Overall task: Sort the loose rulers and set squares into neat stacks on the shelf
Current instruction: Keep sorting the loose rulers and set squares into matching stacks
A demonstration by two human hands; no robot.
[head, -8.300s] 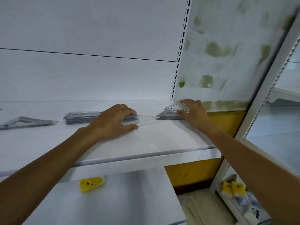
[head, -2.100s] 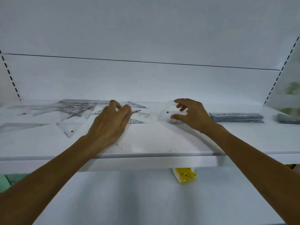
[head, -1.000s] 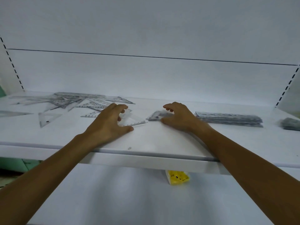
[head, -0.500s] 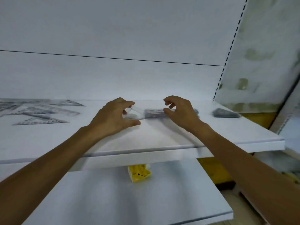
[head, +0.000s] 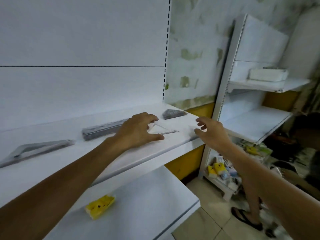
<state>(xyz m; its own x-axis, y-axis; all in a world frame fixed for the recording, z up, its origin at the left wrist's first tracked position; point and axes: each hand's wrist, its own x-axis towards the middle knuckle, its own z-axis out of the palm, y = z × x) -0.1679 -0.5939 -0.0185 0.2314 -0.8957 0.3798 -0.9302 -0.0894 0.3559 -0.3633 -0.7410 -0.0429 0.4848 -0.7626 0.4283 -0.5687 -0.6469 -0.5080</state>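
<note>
A small clear set square lies flat on the white shelf, near its right end. My left hand grips the square's left part, thumb on the near edge and fingers curled over the far corner. My right hand hovers at the shelf's right edge with fingers loosely spread and holds nothing. Behind, a stack of small set squares sits in the far right corner. A stack of rulers lies left of my left hand, and a stack of large set squares lies further left.
A yellow packet lies on the lower shelf. To the right stands another white shelf unit with a white box. Yellow packets lie low on the unit, and a sandalled foot is on the tiled floor.
The view has swung right, past the loose pile to the shelf's right end. My left hand carried the clear set square there and set it flat. My right hand moved off and now hovers.
</note>
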